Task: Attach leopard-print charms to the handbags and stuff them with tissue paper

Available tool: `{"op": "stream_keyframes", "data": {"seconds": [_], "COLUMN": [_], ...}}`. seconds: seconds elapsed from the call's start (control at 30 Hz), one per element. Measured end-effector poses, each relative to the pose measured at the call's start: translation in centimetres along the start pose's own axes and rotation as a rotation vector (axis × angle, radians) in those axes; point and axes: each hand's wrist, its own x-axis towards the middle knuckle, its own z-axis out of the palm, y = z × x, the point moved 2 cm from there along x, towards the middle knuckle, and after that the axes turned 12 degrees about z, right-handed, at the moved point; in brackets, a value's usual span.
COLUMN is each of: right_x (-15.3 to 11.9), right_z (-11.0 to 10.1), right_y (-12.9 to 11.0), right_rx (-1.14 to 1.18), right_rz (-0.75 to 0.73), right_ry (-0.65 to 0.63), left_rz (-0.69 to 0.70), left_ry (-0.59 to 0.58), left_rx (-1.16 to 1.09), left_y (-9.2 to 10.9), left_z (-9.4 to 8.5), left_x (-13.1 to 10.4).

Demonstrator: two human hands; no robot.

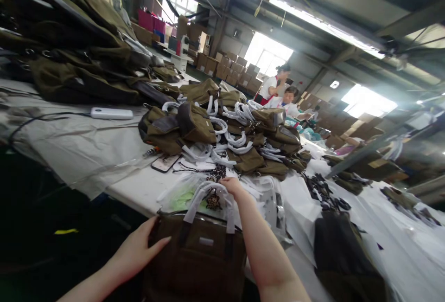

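Note:
A dark brown handbag (201, 260) stands upright at the table's near edge, its two handles (198, 197) wrapped in white. My left hand (141, 244) grips the bag's upper left corner, with the thumb on the front and the fingers behind. Beyond the handles, my right hand (231, 186) reaches to a small cluster of dark straps and charms (219, 172); its fingers are closed together, and what they hold is too small to make out. A leopard-patterned charm (213, 201) shows between the handles. Green material (182, 197) under clear plastic lies behind the bag.
Olive bags with wrapped handles (243, 130) pile up beyond my hands; a larger heap (76, 47) rises at left. A phone (165, 163) and white power bank (111, 113) lie on the table (128, 186). Black straps (325, 193) and a dark bag (347, 255) are right. Two people work farther back.

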Motion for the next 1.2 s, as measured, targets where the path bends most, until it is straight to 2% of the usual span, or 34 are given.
{"op": "stream_keyframes", "data": {"seconds": [0.13, 0.3, 0.43, 0.53, 0.6, 0.67, 0.73, 0.8, 0.83, 0.9, 1.0, 1.1, 1.2], "right_x": [-0.2, -0.8, -1.4, -2.5, -4.5, -8.0, -12.8, -17.7, -19.8, -22.9, -24.6, -24.6, -24.4], "right_z": [0.2, 0.8, 0.6, -1.2, -3.0, -4.9, -6.2, -6.1, -5.6, -3.8, -0.1, 3.1, 4.7], "right_y": [0.7, 0.1, -0.5, -0.9, -1.2, -1.4, -1.7, -1.6, -1.5, -1.1, 0.0, 1.7, 3.1], "right_rx": [0.107, 0.273, 0.387, 0.461, 0.501, 0.518, 0.469, 0.454, 0.472, 0.549, 0.687, 0.833, 0.901], "right_rz": [0.058, 0.087, 0.029, -0.056, -0.119, -0.216, -0.466, -0.59, -0.603, -0.579, -0.432, -0.258, -0.145], "right_ry": [-0.071, -0.113, -0.017, 0.12, 0.216, 0.316, 0.455, 0.496, 0.463, 0.345, 0.088, -0.056, -0.082], "left_rz": [0.001, 0.025, 0.003, -0.005, -0.003, 0.033, 0.128, 0.265, 0.331, 0.455, 0.558, 0.403, 0.17], "left_ry": [0.017, 0.03, 0.059, 0.074, 0.116, 0.215, 0.342, 0.405, 0.371, 0.23, -0.046, -0.251, -0.373], "left_rx": [0.026, 0.055, -0.008, -0.037, -0.008, 0.066, 0.157, 0.201, 0.178, 0.082, -0.164, -0.406, -0.609], "left_y": [0.3, 0.8, 0.7, 0.6, 0.7, 1.4, 3.1, 5.7, 7.2, 10.4, 14.0, 15.1, 14.3], "left_z": [0.0, 0.1, -1.0, -2.4, -3.4, -4.5, -5.4, -6.1, -6.2, -5.9, -4.3, -2.3, -0.8], "left_x": [0.5, 0.7, 0.5, 0.6, 0.8, 0.9, 0.9, 0.5, 0.4, 0.1, -0.3, -0.6, -0.9]}}
